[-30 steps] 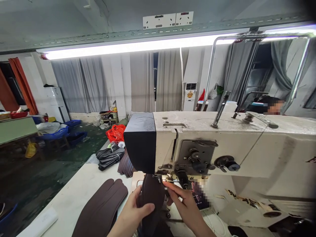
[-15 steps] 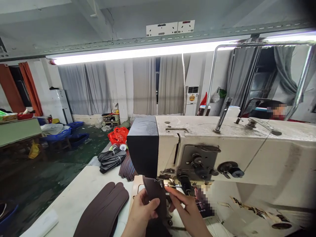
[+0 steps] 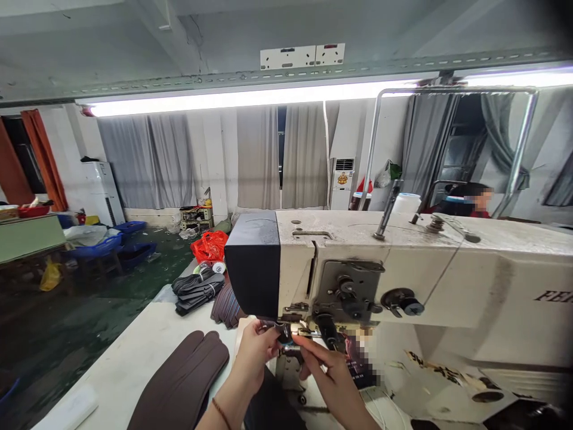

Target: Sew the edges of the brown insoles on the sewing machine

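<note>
My left hand (image 3: 256, 352) pinches a dark fabric piece (image 3: 283, 332), likely part of a glove, close to the needle area of a sewing machine (image 3: 349, 245). The rest of the dark cloth (image 3: 271, 403) hangs down between my forearms. On the other side of the presser foot, my right hand (image 3: 324, 361) has its index fingertip at the edge of the fabric, with its other fingers curled below. The fingers partly hide the stitching spot. Dark brown gloves (image 3: 179, 382) lie stacked on the table to the left of my left hand.
Behind the gloves lie a tied black bundle (image 3: 197, 289), a stack of brown pieces (image 3: 226, 306) and a red plastic bag (image 3: 210, 245). A white roll-like object (image 3: 71, 409) rests on the table's near left. Beyond the machine, a person (image 3: 468, 200) is partly visible.
My left hand has moved slightly up and turned the fabric piece, which was upright and now lies folded down by the needle. My right hand stays beside the presser foot. The view has shifted slightly.
</note>
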Action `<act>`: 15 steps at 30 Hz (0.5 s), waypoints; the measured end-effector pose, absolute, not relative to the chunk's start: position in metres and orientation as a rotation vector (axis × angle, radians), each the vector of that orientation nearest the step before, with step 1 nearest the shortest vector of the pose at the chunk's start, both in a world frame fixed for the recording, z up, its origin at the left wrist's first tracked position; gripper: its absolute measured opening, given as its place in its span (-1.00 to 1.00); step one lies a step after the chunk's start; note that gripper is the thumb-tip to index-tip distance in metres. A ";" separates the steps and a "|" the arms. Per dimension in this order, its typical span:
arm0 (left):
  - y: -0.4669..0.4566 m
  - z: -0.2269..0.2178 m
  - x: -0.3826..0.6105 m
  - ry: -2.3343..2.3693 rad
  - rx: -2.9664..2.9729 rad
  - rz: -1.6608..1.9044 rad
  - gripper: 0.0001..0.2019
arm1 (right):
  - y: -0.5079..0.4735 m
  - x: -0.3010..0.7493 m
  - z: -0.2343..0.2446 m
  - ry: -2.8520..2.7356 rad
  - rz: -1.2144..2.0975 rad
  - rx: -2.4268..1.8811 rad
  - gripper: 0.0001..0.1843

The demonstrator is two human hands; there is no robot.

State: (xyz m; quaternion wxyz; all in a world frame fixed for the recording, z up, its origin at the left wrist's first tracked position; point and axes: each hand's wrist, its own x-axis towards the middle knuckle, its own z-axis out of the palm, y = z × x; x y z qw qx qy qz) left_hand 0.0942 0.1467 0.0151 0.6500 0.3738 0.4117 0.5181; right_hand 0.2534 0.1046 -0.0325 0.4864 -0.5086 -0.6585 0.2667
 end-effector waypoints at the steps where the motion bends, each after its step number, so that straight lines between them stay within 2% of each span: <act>1: 0.151 0.015 0.094 0.935 0.862 1.179 -0.74 | 0.105 0.253 -0.033 -1.602 0.642 -1.238 -0.52; 10: 0.161 0.020 0.088 0.964 0.955 1.169 -0.85 | 0.101 0.249 -0.024 -1.604 0.583 -1.242 -0.55; 15: 0.158 0.020 0.090 0.964 1.010 1.206 -0.80 | 0.083 0.239 -0.034 -1.693 0.333 -1.213 -0.59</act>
